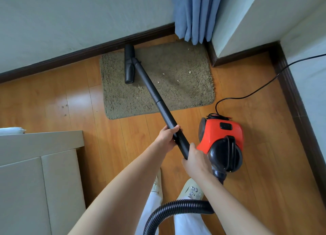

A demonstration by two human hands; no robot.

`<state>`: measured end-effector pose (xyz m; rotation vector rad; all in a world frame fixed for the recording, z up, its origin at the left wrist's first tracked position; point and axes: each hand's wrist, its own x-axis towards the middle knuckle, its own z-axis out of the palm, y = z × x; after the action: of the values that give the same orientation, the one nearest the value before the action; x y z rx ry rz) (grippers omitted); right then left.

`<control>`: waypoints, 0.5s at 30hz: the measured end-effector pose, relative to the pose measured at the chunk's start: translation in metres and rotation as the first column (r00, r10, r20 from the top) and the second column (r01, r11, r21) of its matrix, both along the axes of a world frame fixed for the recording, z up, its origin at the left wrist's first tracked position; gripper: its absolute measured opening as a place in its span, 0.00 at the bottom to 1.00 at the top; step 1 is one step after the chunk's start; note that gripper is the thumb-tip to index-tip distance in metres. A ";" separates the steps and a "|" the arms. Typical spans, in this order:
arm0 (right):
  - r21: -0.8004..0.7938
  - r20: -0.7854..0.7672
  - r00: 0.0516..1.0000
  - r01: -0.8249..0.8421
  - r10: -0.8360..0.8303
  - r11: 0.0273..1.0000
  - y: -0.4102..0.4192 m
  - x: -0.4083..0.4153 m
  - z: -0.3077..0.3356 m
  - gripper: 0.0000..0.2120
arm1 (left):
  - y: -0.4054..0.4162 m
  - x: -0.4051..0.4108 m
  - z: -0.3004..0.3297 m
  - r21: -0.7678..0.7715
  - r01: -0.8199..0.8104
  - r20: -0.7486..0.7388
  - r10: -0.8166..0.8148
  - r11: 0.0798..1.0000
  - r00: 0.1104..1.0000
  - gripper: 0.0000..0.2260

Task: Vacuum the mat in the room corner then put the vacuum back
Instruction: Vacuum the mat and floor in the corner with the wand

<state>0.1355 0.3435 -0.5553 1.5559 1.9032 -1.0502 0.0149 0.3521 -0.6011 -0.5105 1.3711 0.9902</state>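
A shaggy brown mat (176, 86) lies on the wooden floor in the room corner, with small pale scraps scattered on it. The black vacuum head (129, 65) rests on the mat's left part, near the skirting board. A long black wand (151, 90) runs from the head back to me. My left hand (167, 137) grips the wand higher up, and my right hand (195, 160) grips its lower end. The red and black vacuum body (220, 136) sits on the floor to the right of my hands. Its ribbed black hose (176, 208) loops below my arms.
A black power cord (255, 92) runs from the vacuum body to the right wall. Blue curtains (195, 14) hang in the corner above the mat. A pale cabinet (35, 173) stands at the left. Dark skirting board (291, 93) lines the walls. My feet (192, 190) stand below.
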 end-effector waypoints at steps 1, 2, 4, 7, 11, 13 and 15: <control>-0.003 -0.008 1.000 -0.002 0.002 1.000 0.000 -0.005 -0.001 0.12 | -0.001 -0.006 -0.001 0.005 -0.010 -0.001 0.010 1.000 1.000 0.11; -0.008 -0.015 1.000 -0.006 0.006 1.000 0.000 -0.011 -0.003 0.11 | -0.002 -0.012 -0.001 0.009 -0.019 -0.001 0.019 1.000 1.000 0.10; -0.015 -0.024 1.000 -0.011 0.011 1.000 0.000 -0.020 -0.005 0.11 | -0.002 -0.021 -0.003 0.015 -0.030 -0.002 0.030 0.999 1.000 0.09; -0.012 -0.029 1.000 -0.013 0.012 1.000 0.003 -0.028 -0.009 0.11 | 0.001 -0.030 -0.006 0.023 -0.034 0.006 0.034 0.999 0.999 0.09; -0.009 -0.018 1.000 -0.008 0.008 1.000 0.006 -0.034 -0.013 0.10 | 0.005 -0.034 -0.011 0.015 -0.027 0.011 0.027 1.000 1.000 0.09; -0.013 -0.012 1.000 -0.002 0.002 1.000 0.007 -0.035 -0.015 0.10 | 0.007 -0.034 -0.013 0.008 -0.021 0.012 0.021 1.000 1.000 0.09; -0.016 -0.005 1.000 0.003 -0.003 1.000 0.008 -0.036 -0.017 0.11 | 0.008 -0.035 -0.015 0.002 -0.018 0.012 0.018 1.000 1.000 0.09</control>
<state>0.0995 0.3512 -0.5725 1.5498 1.8914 -1.0686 -0.0202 0.3605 -0.6160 -0.5276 1.3572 1.0016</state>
